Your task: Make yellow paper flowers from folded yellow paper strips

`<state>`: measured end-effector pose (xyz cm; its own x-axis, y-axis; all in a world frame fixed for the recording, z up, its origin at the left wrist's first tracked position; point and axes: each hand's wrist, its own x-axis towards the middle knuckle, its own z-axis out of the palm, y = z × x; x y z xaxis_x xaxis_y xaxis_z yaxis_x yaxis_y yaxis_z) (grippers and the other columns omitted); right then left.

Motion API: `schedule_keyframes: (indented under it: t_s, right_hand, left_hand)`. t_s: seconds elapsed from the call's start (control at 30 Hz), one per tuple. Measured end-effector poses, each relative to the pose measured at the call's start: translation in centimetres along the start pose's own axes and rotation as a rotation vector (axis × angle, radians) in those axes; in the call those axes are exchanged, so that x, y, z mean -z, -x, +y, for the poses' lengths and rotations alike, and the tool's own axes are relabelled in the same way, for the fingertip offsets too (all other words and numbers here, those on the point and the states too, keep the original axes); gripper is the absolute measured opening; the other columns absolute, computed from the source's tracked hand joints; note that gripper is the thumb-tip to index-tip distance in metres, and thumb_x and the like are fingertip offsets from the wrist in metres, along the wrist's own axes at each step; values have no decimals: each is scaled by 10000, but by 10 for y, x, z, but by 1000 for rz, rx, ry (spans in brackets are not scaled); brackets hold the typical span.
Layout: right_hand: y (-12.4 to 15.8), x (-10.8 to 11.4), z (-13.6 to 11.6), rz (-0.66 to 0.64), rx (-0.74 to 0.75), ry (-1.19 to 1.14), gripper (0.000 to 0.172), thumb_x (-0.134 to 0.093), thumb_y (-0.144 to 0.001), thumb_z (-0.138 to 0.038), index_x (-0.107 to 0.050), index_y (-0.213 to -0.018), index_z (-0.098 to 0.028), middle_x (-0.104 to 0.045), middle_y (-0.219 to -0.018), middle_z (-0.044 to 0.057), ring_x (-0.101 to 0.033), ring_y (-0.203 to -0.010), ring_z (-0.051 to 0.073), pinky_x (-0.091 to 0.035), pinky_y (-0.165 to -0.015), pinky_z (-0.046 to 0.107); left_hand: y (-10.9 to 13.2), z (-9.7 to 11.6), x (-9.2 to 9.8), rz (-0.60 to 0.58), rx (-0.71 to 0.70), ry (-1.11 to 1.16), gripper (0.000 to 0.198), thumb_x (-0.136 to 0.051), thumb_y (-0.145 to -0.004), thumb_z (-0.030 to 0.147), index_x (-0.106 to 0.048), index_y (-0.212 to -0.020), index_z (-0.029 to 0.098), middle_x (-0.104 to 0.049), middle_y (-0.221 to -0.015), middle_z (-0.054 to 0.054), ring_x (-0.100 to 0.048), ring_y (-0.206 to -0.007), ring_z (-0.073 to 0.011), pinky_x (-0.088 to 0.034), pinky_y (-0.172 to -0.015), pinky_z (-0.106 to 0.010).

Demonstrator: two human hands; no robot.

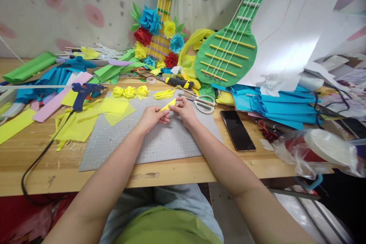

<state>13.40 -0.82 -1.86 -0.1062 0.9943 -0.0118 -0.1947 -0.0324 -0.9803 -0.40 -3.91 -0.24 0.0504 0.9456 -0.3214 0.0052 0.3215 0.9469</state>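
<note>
Both my hands pinch a small folded strip of yellow crepe paper (168, 105) above the grey cutting mat (160, 145). Its lower end is between the fingers of my left hand (153, 117); my right hand (184, 109) grips the upper end. Just behind them lie several folded yellow paper pieces (163, 94). White-handled scissors (204, 103) rest beside my right hand. Finished yellow paper flowers (130, 92) sit in a row at the mat's back left, with flat yellow paper sheets (116, 108) in front of them.
A blue glue gun (81, 95) stands at left, its black cord hanging over the table edge. A phone (238, 130) lies right of the mat. Green (225, 57) and yellow (160, 34) paper-covered instruments lean at the back. Blue crepe paper (280, 106) and a plastic-wrapped tub (317, 146) are at right.
</note>
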Motion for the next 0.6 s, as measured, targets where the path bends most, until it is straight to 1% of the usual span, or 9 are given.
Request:
schedule_keyframes:
  t_s: [0.1, 0.27, 0.47, 0.6]
  right_hand:
    - [-1, 1, 0, -27, -9, -14, 441, -762, -454, -328, -470, -760, -205, -498, -480, -115, -460, -465, 66, -379, -534, 222]
    - [-2, 3, 0, -20, -25, -36, 427, -767, -461, -320, -475, -749, -200, -504, -490, -109, -464, -469, 60, -385, -534, 214]
    - [-2, 4, 1, -38, -63, -86, 464, -771, -472, -328, -480, -809, -197, -584, -587, -75, -533, -536, 74, -413, -560, 215]
    - [-3, 5, 2, 9, -41, -80, 437, -774, -465, -334, -465, -742, -196, -540, -519, -87, -536, -522, 81, -423, -564, 222]
  left_hand:
    - [0, -1, 0, -6, -2, -9, 165, -663, -711, 250, -613, -728, 94, -658, -626, -48, -610, -500, -114, -536, -555, -261]
    - [3, 2, -1, -72, -31, 17, 165, -609, -760, 249, -630, -767, 85, -688, -719, -86, -640, -574, -127, -540, -597, -263]
    - [2, 2, 1, -29, -31, 11, 133, -592, -772, 216, -630, -785, 89, -688, -708, -75, -627, -543, -113, -531, -573, -250]
    - [2, 3, 3, -28, -5, -17, 149, -605, -763, 237, -629, -755, 90, -696, -735, -89, -629, -546, -116, -529, -559, -241]
